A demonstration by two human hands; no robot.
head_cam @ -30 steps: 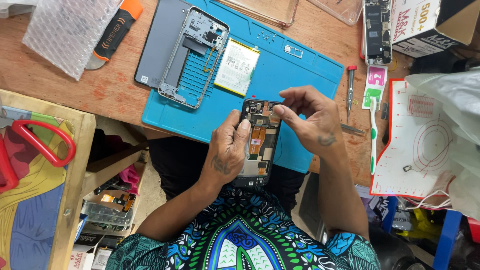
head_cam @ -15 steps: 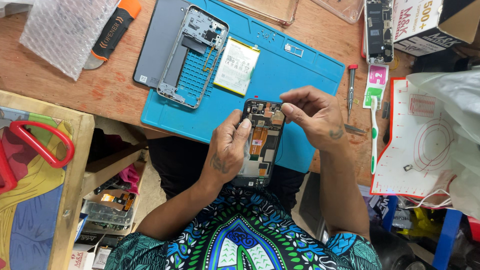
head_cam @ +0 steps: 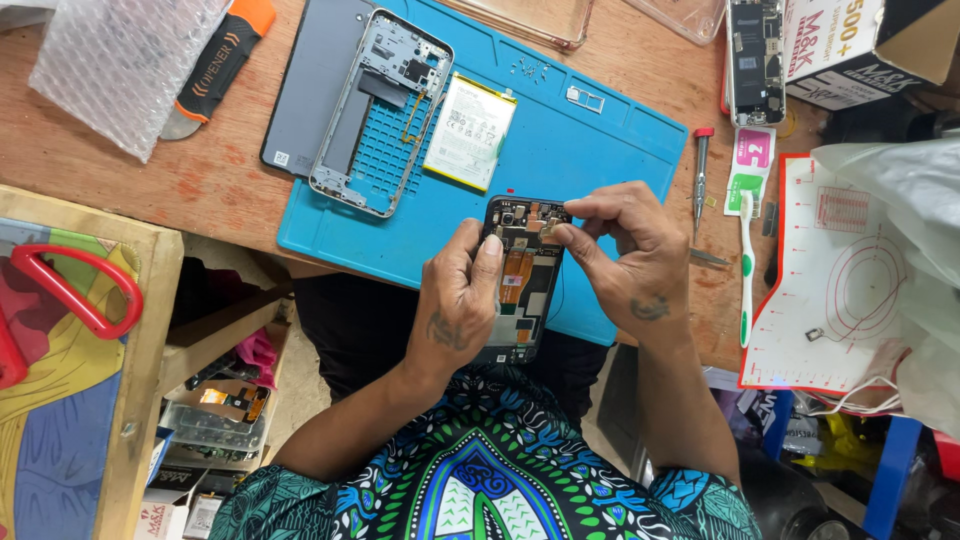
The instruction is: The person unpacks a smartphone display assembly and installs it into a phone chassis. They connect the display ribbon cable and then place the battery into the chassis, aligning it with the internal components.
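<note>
My left hand [head_cam: 458, 302] grips an opened black phone [head_cam: 520, 270] by its left side, the thumb lying along its edge. The phone's back is off, and its circuit boards and an orange flex cable show. My right hand [head_cam: 622, 250] pinches at a small part near the phone's top edge with thumb and forefinger; the part itself is too small to make out. Both hands hover over the near edge of a blue work mat [head_cam: 580, 150].
On the mat lie a grey phone frame [head_cam: 380, 110], a grey back cover [head_cam: 305, 90] and a flat battery [head_cam: 470, 132]. A red-capped screwdriver [head_cam: 701, 170], a toothbrush [head_cam: 746, 260], tweezers [head_cam: 708, 257] and a second opened phone [head_cam: 755, 60] lie right. Bubble wrap [head_cam: 120, 60] and an orange-black knife [head_cam: 215, 65] lie left.
My right hand has shifted slightly left along the phone's top edge, its fingertips closing in on the small part. The left hand keeps the same hold.
</note>
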